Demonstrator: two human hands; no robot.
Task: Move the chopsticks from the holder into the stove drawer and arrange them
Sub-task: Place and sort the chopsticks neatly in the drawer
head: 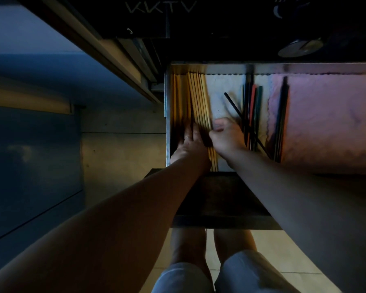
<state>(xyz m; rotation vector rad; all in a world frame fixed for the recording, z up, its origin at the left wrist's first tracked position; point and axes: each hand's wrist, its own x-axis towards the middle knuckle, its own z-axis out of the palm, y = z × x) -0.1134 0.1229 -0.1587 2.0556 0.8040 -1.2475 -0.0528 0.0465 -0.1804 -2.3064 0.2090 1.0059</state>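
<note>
The metal stove drawer (pixel 220 67) is pulled out below me. Several yellow wooden chopsticks (pixel 199 98) lie side by side along its left part. My left hand (pixel 190 144) lies flat on their near ends, fingers spread, a ring on one finger. Just to the right, my right hand (pixel 226 136) has its fingers curled at the edge of the yellow row; whether it grips one I cannot tell. A single black chopstick (pixel 234 104) lies slanted across a bundle of dark, red and green chopsticks (pixel 251 111) in the middle. The holder is out of view.
A white cloth (pixel 222 96) lines the drawer's middle and a pink cloth (pixel 325 119) its right part, with a dark chopstick pair (pixel 282 115) at the pink cloth's left edge. The black stove front with a knob (pixel 299 48) hangs above. My knees are below the drawer's front panel (pixel 220 204).
</note>
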